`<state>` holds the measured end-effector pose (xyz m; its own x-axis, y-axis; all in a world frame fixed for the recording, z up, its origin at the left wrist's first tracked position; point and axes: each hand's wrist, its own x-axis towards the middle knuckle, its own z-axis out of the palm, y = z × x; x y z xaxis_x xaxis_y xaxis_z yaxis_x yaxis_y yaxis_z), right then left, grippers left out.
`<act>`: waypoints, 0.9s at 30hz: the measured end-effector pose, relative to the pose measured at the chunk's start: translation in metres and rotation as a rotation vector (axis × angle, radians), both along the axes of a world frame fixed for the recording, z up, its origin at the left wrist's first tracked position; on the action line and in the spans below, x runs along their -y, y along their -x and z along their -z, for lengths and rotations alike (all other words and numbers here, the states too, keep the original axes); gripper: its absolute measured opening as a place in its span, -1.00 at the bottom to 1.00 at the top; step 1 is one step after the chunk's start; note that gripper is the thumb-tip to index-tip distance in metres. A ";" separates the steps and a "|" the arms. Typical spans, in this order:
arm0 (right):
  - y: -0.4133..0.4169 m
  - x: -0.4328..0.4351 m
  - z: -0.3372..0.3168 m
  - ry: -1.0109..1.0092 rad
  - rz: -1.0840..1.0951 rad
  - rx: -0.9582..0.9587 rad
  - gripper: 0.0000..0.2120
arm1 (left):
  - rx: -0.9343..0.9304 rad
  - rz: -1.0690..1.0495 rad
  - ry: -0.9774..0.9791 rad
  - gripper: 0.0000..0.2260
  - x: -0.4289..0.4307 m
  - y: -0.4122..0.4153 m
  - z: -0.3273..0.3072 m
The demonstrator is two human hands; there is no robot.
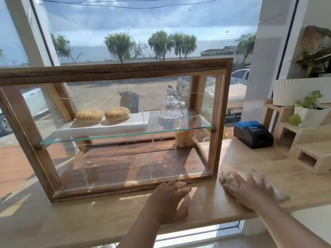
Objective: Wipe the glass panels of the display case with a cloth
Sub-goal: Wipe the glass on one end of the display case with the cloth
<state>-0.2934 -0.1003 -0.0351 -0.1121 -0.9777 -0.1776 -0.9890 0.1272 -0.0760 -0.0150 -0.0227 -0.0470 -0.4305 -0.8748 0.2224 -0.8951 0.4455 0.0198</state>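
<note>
The case (114, 72) stood just past the left hand (170, 197), which lay loose and empty on the counter (80, 219). The right hand (250, 191) pressed flat on the cloth (230, 179) beside it. Wiping seemed not begun; next, lift the cloth to the glass (125, 154).

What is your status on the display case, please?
Left hand open on counter by display case. Right hand flat on cloth beside it. Front glass unobstructed.

surface: wooden counter (107, 217) | on it: display case (114, 71), cloth (230, 179), black printer (253, 134), wooden step stand (308, 154)
</note>
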 end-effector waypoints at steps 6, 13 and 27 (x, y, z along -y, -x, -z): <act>0.001 0.007 0.005 0.003 0.033 0.004 -0.37 | 0.014 -0.032 -0.063 -0.48 -0.001 0.003 0.005; 0.002 0.013 0.014 0.166 -0.006 0.013 -0.62 | 0.039 -0.032 -0.059 -0.43 -0.001 -0.002 0.010; -0.002 0.019 -0.061 0.503 -0.029 0.040 -0.76 | 0.123 0.180 0.499 -0.62 0.014 -0.012 -0.099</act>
